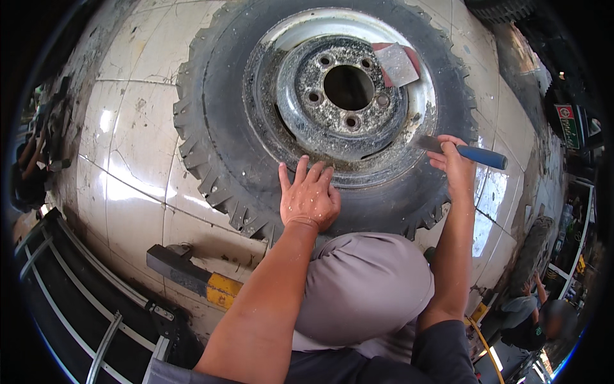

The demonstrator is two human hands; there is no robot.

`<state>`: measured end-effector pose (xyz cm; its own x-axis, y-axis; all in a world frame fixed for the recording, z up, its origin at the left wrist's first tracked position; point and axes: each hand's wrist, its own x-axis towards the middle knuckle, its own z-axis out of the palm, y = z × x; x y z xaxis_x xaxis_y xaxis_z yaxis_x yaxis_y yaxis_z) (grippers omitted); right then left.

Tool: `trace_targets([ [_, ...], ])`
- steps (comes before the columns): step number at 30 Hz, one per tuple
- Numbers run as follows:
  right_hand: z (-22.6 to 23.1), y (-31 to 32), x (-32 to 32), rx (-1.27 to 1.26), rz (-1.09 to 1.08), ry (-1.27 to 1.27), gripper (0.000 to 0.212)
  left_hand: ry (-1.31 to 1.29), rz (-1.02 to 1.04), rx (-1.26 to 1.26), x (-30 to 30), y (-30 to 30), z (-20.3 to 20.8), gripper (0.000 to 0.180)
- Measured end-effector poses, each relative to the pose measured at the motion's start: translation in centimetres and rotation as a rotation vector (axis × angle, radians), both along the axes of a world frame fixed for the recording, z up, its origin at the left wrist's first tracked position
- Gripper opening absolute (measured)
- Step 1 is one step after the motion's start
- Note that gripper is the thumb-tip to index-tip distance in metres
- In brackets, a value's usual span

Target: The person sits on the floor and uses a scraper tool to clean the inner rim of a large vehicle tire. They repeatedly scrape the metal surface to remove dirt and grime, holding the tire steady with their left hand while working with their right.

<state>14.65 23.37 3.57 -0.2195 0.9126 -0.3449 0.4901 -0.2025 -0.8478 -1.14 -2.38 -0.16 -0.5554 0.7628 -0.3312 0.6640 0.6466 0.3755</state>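
Note:
A large black tyre (220, 115) with chunky tread lies flat on the floor in front of me. Its metal wheel rim (291, 83) is worn, with speckled, flaking paint and several bolt holes round a big centre hole. My left hand (309, 200) rests with spread fingers on the tyre's near sidewall, fingertips at the rim's edge, holding nothing. In my right hand (455, 165) is a scraper (484, 157) with a blue handle, its short metal blade pointing left over the right side of the rim. Folded sandpaper (398, 65), grey and reddish, lies on the rim's upper right.
Shiny pale floor tiles (137, 128) surround the tyre. A black and yellow bar (192, 278) lies at the lower left beside a dark metal-railed frame (83, 301). Another tyre (502, 8) shows at the top right. A person (534, 323) is at the lower right.

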Motion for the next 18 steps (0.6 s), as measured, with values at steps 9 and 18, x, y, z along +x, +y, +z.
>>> trace_targets([
  [9, -0.3, -1.0, 0.1, 0.000, -0.043, 0.010, 0.024, 0.019, -0.011, 0.030, -0.2, 0.7, -0.1, 0.047],
  [18, 0.0, -0.7, -0.5, 0.008, -0.025, -0.014, 0.024, -0.006, -0.016, -0.038, -0.1, 0.1, 0.3, 0.047],
])
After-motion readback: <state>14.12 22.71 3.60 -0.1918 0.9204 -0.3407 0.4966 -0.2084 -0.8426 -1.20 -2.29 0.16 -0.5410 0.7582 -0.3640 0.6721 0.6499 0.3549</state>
